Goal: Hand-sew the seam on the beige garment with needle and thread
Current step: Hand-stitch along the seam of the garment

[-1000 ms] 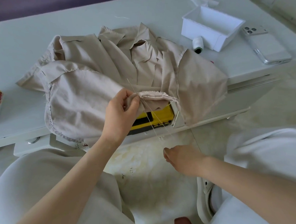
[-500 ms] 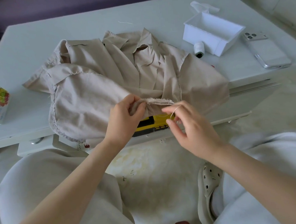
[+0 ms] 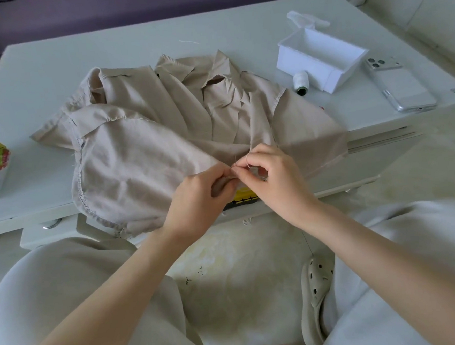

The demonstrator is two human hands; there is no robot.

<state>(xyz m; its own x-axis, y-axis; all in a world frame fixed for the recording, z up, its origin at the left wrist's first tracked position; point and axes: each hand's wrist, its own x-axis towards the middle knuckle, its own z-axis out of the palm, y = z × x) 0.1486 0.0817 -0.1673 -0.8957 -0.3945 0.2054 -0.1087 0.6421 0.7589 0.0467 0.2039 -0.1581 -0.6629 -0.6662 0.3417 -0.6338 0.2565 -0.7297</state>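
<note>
Off-white trousers cover the knees nearest the viewer, with a perforated clog [image 3: 318,292] on the floor by the right knee. Just beyond, both forearms reach to the near edge of the table [image 3: 78,56], where the hands meet. The left hand [image 3: 196,198] pinches a fold of the beige garment [image 3: 139,157] between thumb and curled fingers, holding up the raw seam edge. Touching it from the right, the right hand [image 3: 271,178] pinches the needle [image 3: 235,163] at that fold, its other fingers curled in; a small loop of thread [image 3: 247,159] arcs over the fingertips. Whether the tip is already in the cloth is too small to tell.

This looks like a stitch being started. The next move likely calls for pushing the needle through both layers close to the edge, then drawing the thread taut without puckering.

A yellow object [image 3: 245,196] peeks from under the garment, which spreads over the table's middle. Farther right lie a spool [image 3: 301,82], a white box [image 3: 320,58] and a phone [image 3: 401,87].
</note>
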